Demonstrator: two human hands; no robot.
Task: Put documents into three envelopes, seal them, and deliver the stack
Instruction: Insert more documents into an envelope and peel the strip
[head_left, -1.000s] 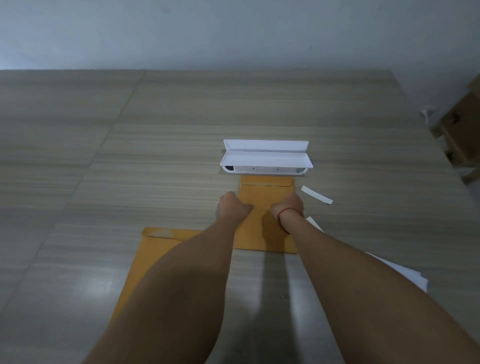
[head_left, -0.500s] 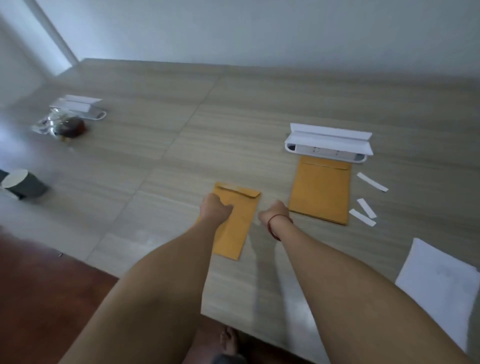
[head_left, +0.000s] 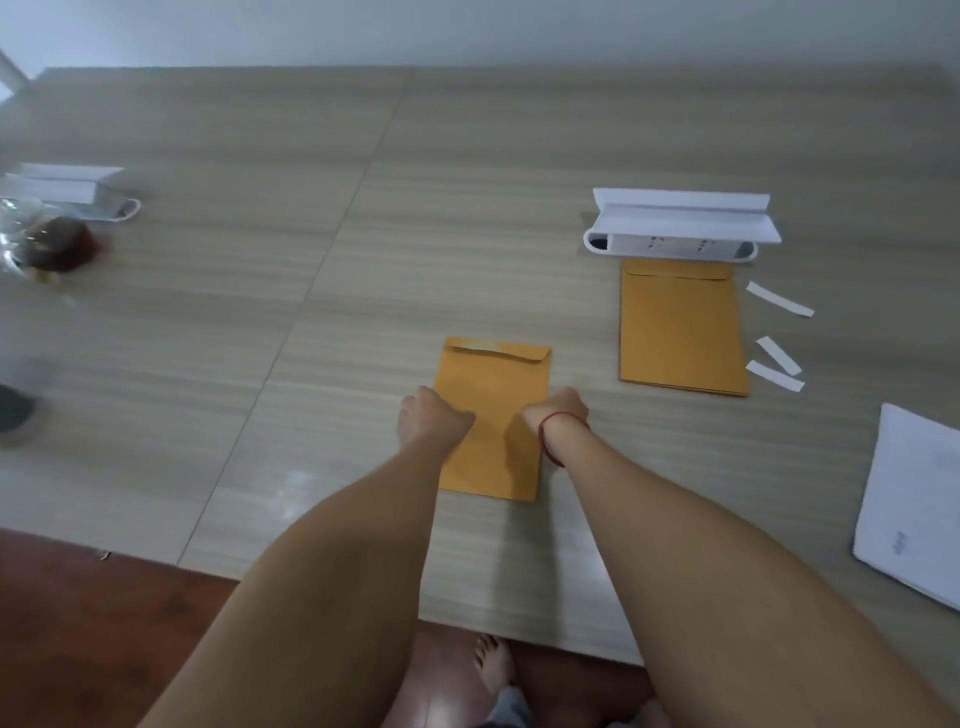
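Reaching forward side by side, both hands meet on one envelope (head_left: 493, 374) at the centre of the frame. The left hand (head_left: 434, 421) sits at its left edge and the right hand (head_left: 558, 410) at its right edge, about halfway along its length. The backs of the hands face the camera and the fingers are hidden, so I cannot tell whether either hand pinches the paper or only presses it down. The envelope lies flat on the table (head_left: 363, 260), flap end away from the person, with a pale strip showing along the top. It looks light, thin and bendy, likely to slide on the smooth top and to crease if squeezed. Taking it by the long edges, or sliding it to the near table edge to get fingers under, seems the safest hold. Right of centre, well apart, a pile (head_left: 680, 332) of like envelopes lies just below a white tray (head_left: 680, 228), with three white strips (head_left: 779, 299) beside it. White sheets (head_left: 914, 509) lie at the right edge of the frame.
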